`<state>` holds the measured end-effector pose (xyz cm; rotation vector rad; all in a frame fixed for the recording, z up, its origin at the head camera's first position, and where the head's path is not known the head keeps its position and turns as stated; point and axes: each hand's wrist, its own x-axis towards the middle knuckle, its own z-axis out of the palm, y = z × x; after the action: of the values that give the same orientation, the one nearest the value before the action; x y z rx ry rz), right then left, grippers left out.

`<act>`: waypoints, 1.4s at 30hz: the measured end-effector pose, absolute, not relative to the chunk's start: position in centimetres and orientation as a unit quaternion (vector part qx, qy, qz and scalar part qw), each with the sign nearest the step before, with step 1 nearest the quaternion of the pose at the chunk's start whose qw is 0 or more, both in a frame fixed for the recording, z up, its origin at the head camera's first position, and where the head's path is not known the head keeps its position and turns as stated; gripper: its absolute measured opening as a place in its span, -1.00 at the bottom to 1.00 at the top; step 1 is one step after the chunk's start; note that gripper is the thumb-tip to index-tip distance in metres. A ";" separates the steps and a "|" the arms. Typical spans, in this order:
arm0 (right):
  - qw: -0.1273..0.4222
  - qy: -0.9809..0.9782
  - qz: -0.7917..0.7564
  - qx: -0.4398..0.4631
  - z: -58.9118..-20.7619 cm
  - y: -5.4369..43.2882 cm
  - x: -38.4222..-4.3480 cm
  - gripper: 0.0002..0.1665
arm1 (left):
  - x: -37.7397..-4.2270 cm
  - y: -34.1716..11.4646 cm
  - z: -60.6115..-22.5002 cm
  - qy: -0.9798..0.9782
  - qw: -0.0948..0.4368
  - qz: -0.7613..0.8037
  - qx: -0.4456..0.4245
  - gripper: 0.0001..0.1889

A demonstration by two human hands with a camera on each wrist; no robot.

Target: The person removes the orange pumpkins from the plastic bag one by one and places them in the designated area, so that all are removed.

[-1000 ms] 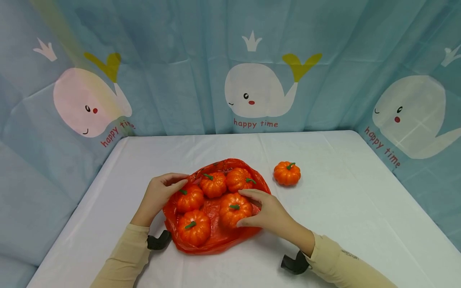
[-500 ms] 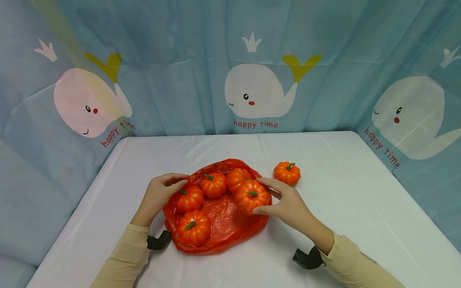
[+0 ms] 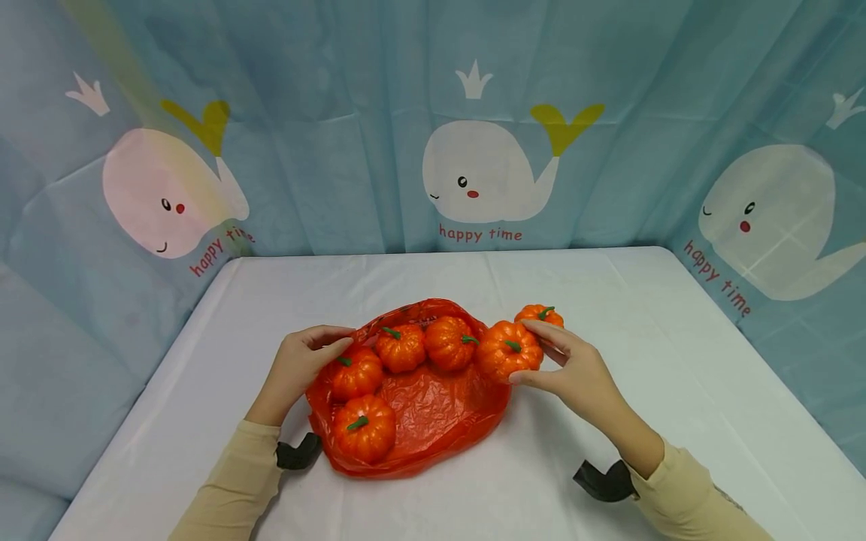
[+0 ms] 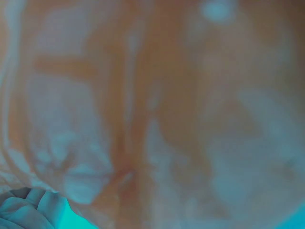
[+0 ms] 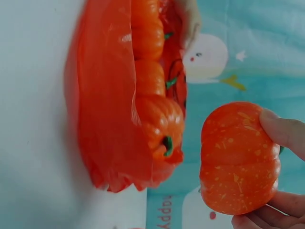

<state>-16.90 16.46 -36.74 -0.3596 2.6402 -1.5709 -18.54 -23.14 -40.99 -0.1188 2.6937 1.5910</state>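
A small orange pumpkin (image 3: 509, 353) with a green stem is held between the thumb and fingers of my right hand (image 3: 585, 376), above the bag's right rim. The right wrist view has this pumpkin (image 5: 238, 162) from its side, lifted apart from the bag. The red plastic bag (image 3: 433, 413) lies with its mouth wide, and several similar pumpkins (image 3: 364, 430) sit along its left and far sides. At the bag's upper left rim, my left hand (image 3: 294, 372) pinches the plastic. A blurred close surface fills most of the left wrist view.
Another orange pumpkin (image 3: 541, 312) stands on the white table (image 3: 643, 338) beyond my right hand, partly covered. Black wrist mounts (image 3: 605, 482) show near both sleeves. A blue curtain (image 3: 338, 150) with printed whales surrounds the table's far and side edges.
My right hand has carried the pumpkin up and to the right, from inside the bag to over its right rim. My left hand has stayed at the bag's left rim.
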 end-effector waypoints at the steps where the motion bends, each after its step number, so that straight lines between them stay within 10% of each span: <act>1: 0.023 0.854 -0.507 -0.113 -36.7 16.7 -16.9 -0.07 | -18.5 -23.1 -41.0 0.860 0.006 0.509 -0.038 -0.52; 42: -0.032 0.884 -0.462 0.070 -37.3 25.7 -20.1 -0.01 | -18.6 -23.3 -41.1 0.862 0.004 0.505 -0.037 -0.51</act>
<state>-20.14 25.68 -37.28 0.2243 2.8345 -1.4822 -18.56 -23.26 -41.10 -0.1148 2.7017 1.5815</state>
